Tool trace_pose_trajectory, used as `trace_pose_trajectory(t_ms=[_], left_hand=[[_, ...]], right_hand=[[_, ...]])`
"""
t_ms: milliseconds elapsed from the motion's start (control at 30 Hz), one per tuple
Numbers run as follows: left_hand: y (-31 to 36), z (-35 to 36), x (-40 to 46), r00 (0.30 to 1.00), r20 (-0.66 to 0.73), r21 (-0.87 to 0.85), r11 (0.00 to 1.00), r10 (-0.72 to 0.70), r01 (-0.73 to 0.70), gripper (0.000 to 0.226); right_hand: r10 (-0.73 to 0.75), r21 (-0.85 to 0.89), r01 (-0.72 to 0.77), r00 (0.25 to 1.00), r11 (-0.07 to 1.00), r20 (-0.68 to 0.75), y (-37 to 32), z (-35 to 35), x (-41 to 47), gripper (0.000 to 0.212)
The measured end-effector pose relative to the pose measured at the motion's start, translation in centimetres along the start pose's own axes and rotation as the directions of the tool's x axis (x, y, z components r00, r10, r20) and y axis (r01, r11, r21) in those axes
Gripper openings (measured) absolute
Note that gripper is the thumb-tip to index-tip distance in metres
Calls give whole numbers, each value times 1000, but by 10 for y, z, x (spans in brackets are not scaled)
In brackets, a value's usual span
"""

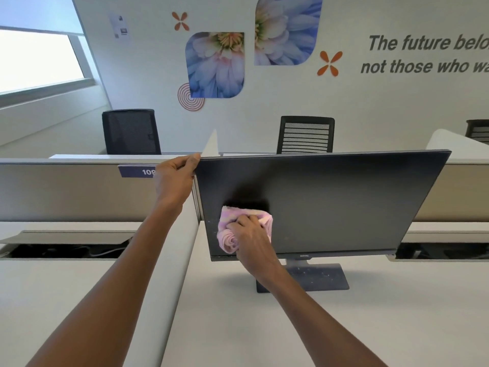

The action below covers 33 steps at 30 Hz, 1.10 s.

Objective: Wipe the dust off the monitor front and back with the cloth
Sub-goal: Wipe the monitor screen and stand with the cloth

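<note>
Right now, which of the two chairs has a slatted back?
The right chair, above the monitor: its back shows horizontal slats; the left chair is solid dark mesh.

the monitor [330, 202] stood on a white desk [370, 327], its dark screen facing the person and tilted a little. the left hand [174, 178] gripped the screen's upper left corner, fingers curled over the top edge. the right hand [250, 238] pressed a bunched pink cloth [230, 229] against the lower left part of the screen, just above the bottom bezel. pale specks dotted the flat grey stand base [317, 279]. behind the low partition [79, 192] stood two black office chairs [131, 132], and the wall [370, 102] carried flower pictures and grey lettering.
</note>
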State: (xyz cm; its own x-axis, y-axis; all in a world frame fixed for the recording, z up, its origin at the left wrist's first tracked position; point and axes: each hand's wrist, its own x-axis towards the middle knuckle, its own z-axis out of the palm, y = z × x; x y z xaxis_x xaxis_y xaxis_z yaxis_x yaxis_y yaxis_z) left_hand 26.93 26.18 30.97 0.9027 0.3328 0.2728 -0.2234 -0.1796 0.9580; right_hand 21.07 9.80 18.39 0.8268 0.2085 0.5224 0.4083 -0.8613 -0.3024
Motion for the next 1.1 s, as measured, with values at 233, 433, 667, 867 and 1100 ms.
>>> trace_pose_trajectory(t_ms=[233,433,667,867,1100], left_hand=[[-1,0,1,1000,9,0,1000,15,-15,30],[-2,-3,2,1000,24,-14,1000,5,-5,29],[0,-3,1,999,40,17,1000,13,-14,22],[0,-5,2,999,47,11,1000,10,-11,25],[-1,-3,5,998,69,-3,1000,6,-6,23]], right_hand=[[65,36,-61,989,997,-132,0,-7,9,38],[-33,-1,33,999,999,42,-19,13,9,33],[2,54,3,994,999,-108,-26,11,15,39],[-55,-14,57,993,998,105,-37,32,11,38],[23,16,-22,998,1000,-64,-31,22,11,37]])
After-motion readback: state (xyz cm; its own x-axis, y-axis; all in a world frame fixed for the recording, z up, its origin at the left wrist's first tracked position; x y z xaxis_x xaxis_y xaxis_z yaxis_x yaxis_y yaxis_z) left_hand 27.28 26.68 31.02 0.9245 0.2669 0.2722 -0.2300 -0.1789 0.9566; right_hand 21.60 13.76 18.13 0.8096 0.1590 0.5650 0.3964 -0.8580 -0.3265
